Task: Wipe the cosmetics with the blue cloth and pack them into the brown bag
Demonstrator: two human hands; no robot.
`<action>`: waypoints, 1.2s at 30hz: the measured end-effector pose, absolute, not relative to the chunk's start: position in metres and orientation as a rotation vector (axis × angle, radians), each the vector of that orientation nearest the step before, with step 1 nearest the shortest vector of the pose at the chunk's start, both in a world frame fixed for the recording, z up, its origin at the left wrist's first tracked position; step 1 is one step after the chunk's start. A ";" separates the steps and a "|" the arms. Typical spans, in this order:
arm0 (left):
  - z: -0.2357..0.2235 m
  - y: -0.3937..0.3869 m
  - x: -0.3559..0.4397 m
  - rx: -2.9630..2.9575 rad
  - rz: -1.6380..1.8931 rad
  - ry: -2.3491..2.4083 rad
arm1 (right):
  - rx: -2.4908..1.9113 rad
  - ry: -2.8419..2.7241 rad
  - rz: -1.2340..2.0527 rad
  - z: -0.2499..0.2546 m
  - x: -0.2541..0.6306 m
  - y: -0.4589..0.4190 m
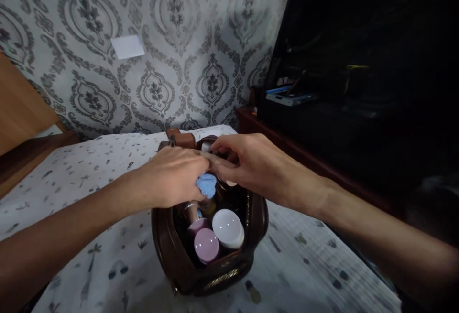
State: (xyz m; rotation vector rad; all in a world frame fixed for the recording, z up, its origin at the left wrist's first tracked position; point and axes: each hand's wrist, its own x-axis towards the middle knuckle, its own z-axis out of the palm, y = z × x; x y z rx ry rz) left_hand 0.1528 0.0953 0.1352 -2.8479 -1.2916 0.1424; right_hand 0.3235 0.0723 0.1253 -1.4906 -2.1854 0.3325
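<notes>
A dark brown zippered bag (165,265) stands open on the patterned sheet. My left hand (179,172) is closed over its left side, with a crumpled light-blue cloth (206,186) poking out from the fingers. My right hand (247,160) reaches in from the right, thumb and fingers curled; what they hold, if anything, is hidden. Its fingertips are beside a small silvery-white cap (206,147). In the bag's near end are a round white lid (226,227), a pink lid (206,245) and a shiny metallic-looking container (192,211). The bag's middle is mostly covered by my hands.
The bag rests on a white printed sheet (100,236). Behind it is a patterned wallpapered wall (179,64) with a white card (127,47). A wooden panel (25,107) stands left. A dark recess at right holds a blue-and-white tray-like object (289,97).
</notes>
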 end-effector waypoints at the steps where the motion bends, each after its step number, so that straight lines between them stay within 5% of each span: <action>1: 0.135 0.096 0.151 -2.858 0.140 -1.288 | -1.498 -2.188 0.332 0.125 0.323 0.072; 36: 0.127 0.086 0.155 -2.685 -0.014 -1.731 | -1.436 -1.955 0.454 0.143 0.340 0.072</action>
